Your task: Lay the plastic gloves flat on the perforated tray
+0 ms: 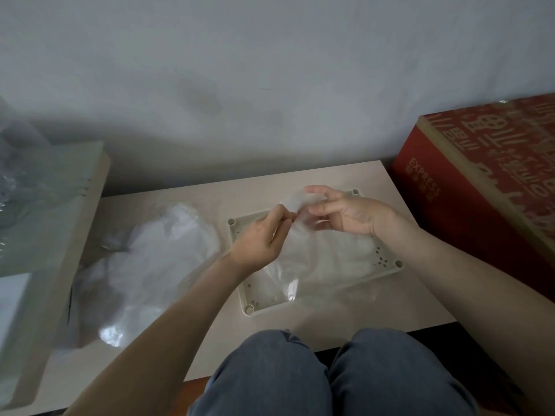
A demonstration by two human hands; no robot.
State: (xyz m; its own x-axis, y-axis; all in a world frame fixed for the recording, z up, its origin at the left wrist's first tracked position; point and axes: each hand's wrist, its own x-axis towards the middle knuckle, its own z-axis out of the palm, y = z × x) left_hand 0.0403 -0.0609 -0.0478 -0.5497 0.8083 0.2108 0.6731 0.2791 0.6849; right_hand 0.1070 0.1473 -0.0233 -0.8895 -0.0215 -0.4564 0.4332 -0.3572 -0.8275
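A pale perforated tray (244,295) lies on the low beige table, with clear plastic gloves (324,265) spread over most of it. Above the tray's far side both hands hold one thin clear glove (295,202). My left hand (258,240) pinches its edge between thumb and fingers. My right hand (345,213) holds the other side, fingers curled, palm turned toward me. The held glove hangs down toward the tray. A heap of more clear gloves (150,265) lies on the table left of the tray.
A red printed carton (486,181) stands against the table's right edge. A beige box or ledge (75,223) with crumpled plastic rises at the left. A grey wall lies behind. My knees in blue trousers (330,376) are at the near table edge.
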